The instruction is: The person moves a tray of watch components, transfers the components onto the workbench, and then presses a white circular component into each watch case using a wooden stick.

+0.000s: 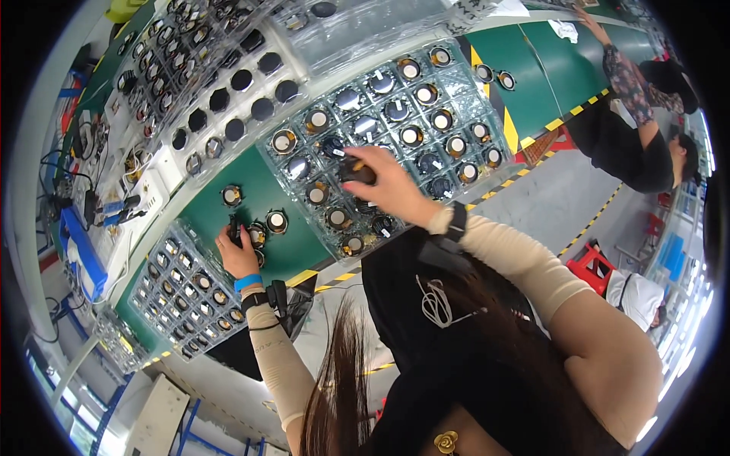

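My right hand (389, 182) is over a large clear plastic tray (461, 64), its fingers closed around a dark round part (357, 172). Rows of round watch-like modules fill the tray's pockets, some with a pale disc facing up, others with a dark or glossy face. At the left, my left hand (239, 257) grips a small black part (235, 227) just above the green tabletop (287, 249). Close to it lie a loose round module (277, 221) and a few more, partly hidden by my fingers. Another loose module (231, 195) lies farther back.
A smaller clear tray (137, 298) of modules stands left of my left hand. Behind are a white tray with black discs (241, 80), stacked filled trays, a white power strip (157, 190) and a blue bin (82, 254). Two loose modules and co-workers (642, 152) are at the right.
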Motion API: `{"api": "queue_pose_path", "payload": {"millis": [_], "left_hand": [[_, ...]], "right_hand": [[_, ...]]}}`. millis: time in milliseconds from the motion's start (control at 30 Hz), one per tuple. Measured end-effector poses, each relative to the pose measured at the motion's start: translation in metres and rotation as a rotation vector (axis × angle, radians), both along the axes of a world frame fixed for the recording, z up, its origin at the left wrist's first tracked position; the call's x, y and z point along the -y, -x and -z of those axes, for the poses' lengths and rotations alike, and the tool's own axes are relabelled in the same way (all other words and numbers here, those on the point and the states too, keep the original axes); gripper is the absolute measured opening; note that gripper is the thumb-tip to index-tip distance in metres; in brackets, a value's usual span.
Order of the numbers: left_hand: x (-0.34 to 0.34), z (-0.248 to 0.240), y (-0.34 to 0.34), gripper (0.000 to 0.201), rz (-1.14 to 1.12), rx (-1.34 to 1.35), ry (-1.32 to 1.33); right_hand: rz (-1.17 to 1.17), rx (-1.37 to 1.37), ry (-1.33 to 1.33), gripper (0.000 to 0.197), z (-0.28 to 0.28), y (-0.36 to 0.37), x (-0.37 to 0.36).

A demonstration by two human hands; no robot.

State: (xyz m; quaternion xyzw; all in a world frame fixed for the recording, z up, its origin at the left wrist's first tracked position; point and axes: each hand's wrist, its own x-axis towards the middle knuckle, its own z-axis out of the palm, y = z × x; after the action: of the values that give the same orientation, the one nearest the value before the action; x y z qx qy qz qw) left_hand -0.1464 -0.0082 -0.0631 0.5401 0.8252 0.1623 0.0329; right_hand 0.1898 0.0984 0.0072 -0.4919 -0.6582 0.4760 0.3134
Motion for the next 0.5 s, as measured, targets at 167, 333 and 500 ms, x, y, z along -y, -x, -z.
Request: {"api": "queue_pose_path", "payload": {"millis": [167,333,500], "left_hand": [[-0.005,-0.005,-0.016,0.037,-0.178,0.086,0.002],[-0.006,-0.006,-0.022,0.040,-0.245,0.086,-0.080],[-0.008,-0.011,-0.028,0.041,-0.393,0.296,-0.277]], "right_hand": [[0.040,0.232,-0.145,0.057,-0.007,-0.089,0.010],[0.035,0.390,-0.192,0.056,-0.004,-0.124,0.015],[-0.004,0.466,-0.312,0.056,0.003,-0.129,0.011]]}}
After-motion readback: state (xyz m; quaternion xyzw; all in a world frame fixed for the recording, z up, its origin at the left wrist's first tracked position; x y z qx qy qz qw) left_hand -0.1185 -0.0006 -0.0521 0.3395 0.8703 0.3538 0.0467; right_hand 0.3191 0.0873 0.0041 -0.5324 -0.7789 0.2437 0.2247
